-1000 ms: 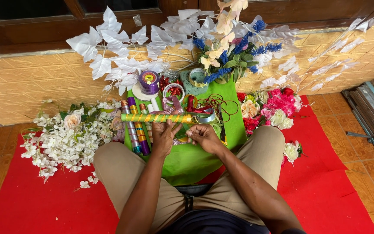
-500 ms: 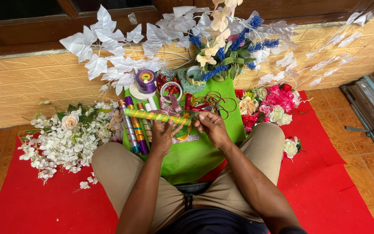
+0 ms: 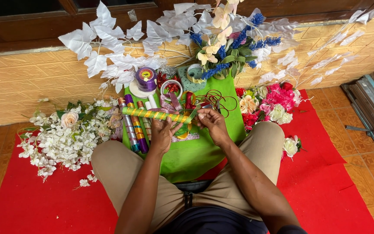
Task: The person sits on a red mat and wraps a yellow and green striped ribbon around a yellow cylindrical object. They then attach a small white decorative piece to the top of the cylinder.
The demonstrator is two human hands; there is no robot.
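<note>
I sit cross-legged over a green cloth with both hands raised above it. My left hand grips a stick wrapped in spiralling green and yellow ribbon, held level and pointing left. My right hand pinches the green ribbon end at the stick's right end. Under the hands lie loose ribbon bits and a tangle of dark red wire.
More wrapped sticks lie left on the cloth, with a purple ribbon spool and tape rolls behind. White flowers lie left, pink and red flowers right, white leaves and blue flowers against the yellow wall. A red mat covers the floor.
Both hands have lifted the stick slightly up and away from my lap. My right hand has kept winding the ribbon at the stick's right end.
</note>
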